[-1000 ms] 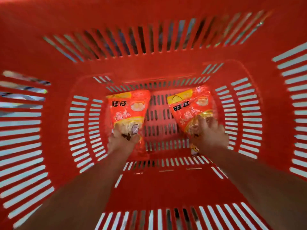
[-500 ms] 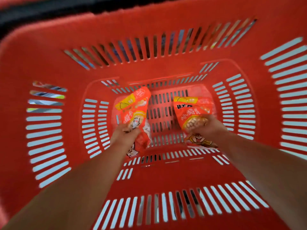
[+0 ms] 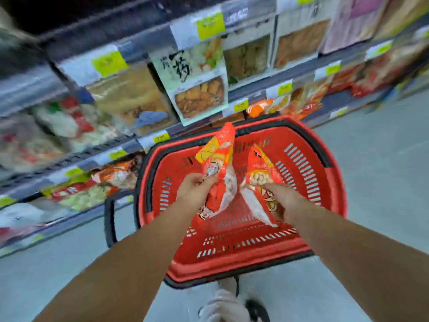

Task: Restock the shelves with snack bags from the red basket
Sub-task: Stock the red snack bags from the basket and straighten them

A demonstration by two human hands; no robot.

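Observation:
The red basket [image 3: 325, 201] stands on the floor in front of me, with a black rim and nothing lying on its slotted bottom. My left hand [image 3: 195, 189] is closed around a red and yellow snack bag [image 3: 218, 163], held upright above the basket. My right hand [image 3: 284, 198] grips a second bag of the same kind [image 3: 258, 173], tilted beside the first. Both bags are lifted clear of the basket floor. The shelves [image 3: 130, 145] run along the left and back, packed with snack bags.
Large clear bags of snacks [image 3: 199, 89] hang on the upper shelf rows, with yellow price tags [image 3: 241, 105] along the edges. Similar red and orange bags [image 3: 116, 175] lie on the low shelf. Grey floor [image 3: 383, 159] spreads to the right. My shoe [image 3: 222, 305] shows below the basket.
Both hands have lifted their bags up out of the basket bottom. The view has pulled back and up, so the shelves and floor now show around the basket.

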